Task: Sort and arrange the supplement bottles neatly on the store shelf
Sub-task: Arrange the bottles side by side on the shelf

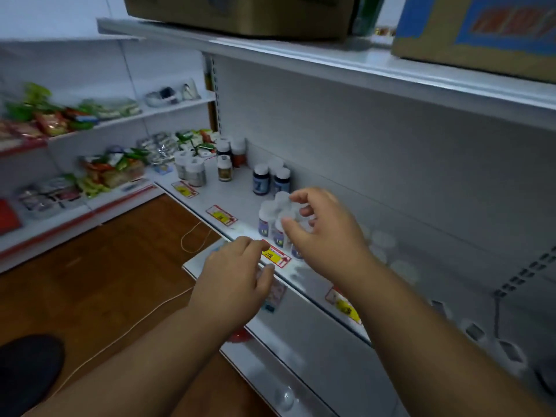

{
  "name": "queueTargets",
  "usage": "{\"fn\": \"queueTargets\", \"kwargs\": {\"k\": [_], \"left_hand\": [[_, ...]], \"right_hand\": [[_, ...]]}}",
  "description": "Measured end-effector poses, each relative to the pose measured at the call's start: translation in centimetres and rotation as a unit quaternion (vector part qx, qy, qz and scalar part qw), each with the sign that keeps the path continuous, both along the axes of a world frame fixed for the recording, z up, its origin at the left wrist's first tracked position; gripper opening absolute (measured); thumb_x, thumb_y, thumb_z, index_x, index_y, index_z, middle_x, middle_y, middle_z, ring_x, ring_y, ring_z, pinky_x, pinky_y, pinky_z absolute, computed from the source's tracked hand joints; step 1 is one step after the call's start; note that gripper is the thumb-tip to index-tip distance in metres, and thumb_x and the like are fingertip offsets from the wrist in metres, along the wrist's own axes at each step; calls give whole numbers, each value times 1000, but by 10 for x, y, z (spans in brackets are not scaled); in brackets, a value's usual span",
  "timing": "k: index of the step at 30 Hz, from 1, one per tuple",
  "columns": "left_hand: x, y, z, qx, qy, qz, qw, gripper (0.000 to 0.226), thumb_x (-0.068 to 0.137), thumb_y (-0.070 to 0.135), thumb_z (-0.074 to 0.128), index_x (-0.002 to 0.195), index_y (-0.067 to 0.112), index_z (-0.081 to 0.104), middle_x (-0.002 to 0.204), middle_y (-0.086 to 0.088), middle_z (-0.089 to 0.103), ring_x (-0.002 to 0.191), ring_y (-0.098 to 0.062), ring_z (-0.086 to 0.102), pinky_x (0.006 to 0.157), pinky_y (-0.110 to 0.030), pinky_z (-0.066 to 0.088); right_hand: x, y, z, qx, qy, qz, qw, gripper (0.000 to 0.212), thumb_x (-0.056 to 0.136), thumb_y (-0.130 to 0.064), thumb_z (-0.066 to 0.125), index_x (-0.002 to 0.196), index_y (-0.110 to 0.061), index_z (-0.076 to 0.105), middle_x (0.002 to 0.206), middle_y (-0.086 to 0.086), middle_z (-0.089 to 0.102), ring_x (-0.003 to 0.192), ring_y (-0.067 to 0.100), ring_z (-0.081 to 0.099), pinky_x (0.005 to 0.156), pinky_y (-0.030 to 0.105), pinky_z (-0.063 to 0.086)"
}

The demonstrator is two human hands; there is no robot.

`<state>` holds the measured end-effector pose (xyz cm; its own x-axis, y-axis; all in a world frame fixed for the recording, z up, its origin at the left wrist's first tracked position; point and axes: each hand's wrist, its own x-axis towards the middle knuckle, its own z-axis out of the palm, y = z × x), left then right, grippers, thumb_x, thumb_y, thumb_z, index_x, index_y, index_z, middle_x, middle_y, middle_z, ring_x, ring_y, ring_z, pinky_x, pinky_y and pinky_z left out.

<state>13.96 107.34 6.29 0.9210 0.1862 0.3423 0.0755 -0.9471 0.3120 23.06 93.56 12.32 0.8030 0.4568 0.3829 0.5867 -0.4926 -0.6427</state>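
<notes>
The right hand covers part of the white-capped bottles, so whether its fingers touch them is unclear. Their labels are too blurred to read. Right of that hand, pale bottles smear into the shelf.

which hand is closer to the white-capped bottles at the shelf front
Right. The right hand is at the cluster of white-capped bottles, fingers curled by their caps. The left hand hangs lower, at the shelf edge by the price tag.
</notes>
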Motion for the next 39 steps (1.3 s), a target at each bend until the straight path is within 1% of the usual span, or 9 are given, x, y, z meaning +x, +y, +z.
{"fn": "queueTargets", "kwargs": {"k": [3,7,11,15,21,27,29,34,39], "left_hand": [[27,30,5,3,6,2,1000,37,92,43,48,122,25,58,113,4,61,100,-16,58,84,-36,49],[65,69,2,-13,19,7,1000,40,93,47,43,125,27,55,117,6,59,104,-14,56,88,-36,48],[107,109,-13,-25,35,-18,999,38,93,45,46,126,28,55,118,5,58,103,-15,56,88,-34,47],[156,159,-29,-64,71,-63,993,40,96,46,42,132,29,49,130,4,51,111,-17,51,95,-35,41],[219,236,-33,-107,72,-140,982,42,95,42,50,133,24,48,130,1,54,115,-17,52,93,-30,44],[253,274,-37,-156,104,-227,956,49,92,42,56,136,24,44,136,3,49,121,-11,48,96,-22,38],[257,279,-38,-170,109,-240,950,54,91,44,57,138,24,41,138,3,47,124,-10,45,99,-23,38],[260,287,-21,-249,101,-248,931,80,81,61,57,146,24,29,146,5,38,130,-11,41,106,-33,39],[253,302,7,-338,190,-329,861,98,67,81,52,146,29,28,131,16,49,107,5,53,82,-14,47]], "right_hand": [[33,34,2,-9,15,8,1000,28,85,-31,63,112,-26,59,109,-9,53,96,8,54,87,32,48],[73,77,2,-62,24,8,998,26,89,-35,60,112,-25,56,111,-9,49,76,11,60,71,18,47],[123,127,-15,-110,31,-7,993,29,86,-31,61,113,-21,57,115,1,53,99,21,58,88,39,49],[181,180,-44,-160,14,-52,986,37,88,-24,59,122,-10,56,122,13,55,111,30,55,95,44,46],[240,236,-76,-334,29,-182,924,19,85,-14,52,103,-10,55,114,13,54,105,33,54,89,42,46],[243,255,-93,-363,13,-260,895,39,84,-30,61,118,-15,50,120,13,50,104,32,53,86,40,43],[239,257,-93,-326,-3,-266,907,32,87,-32,58,113,-15,54,117,11,52,103,30,53,87,40,43],[206,247,-62,-44,73,-232,969,10,92,-33,56,91,-24,58,92,-6,59,78,8,57,65,27,45],[167,253,-21,111,141,-215,960,16,97,-26,52,100,-22,67,98,-12,68,90,5,63,78,22,54]]}}
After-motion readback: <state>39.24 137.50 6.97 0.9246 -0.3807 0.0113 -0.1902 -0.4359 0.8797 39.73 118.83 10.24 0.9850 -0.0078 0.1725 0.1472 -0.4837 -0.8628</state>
